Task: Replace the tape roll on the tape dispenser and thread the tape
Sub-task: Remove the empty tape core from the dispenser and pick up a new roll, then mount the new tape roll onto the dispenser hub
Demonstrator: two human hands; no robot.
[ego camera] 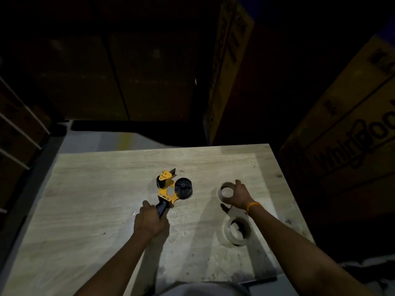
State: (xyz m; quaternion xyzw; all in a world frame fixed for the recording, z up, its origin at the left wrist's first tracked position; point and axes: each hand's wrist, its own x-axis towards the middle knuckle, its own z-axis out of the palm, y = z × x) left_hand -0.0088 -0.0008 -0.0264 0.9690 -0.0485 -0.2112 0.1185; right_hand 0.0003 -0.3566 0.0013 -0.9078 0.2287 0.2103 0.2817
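Note:
A yellow and black tape dispenser [168,189] lies flat on the pale wooden table [89,199], its black hub bare with no roll on it. My left hand [149,221] grips the dispenser's black handle. My right hand [240,195] is closed around a thin, nearly bare cardboard core [226,192], held just above the table to the right of the dispenser. A full roll of clear tape [237,230] lies flat on the table below my right wrist, which wears an orange band.
Large cardboard boxes [346,146] stand close to the table's right side and behind it [226,71]. Dark shelving is on the left. The table's far edge runs just behind the dispenser. The room is dim.

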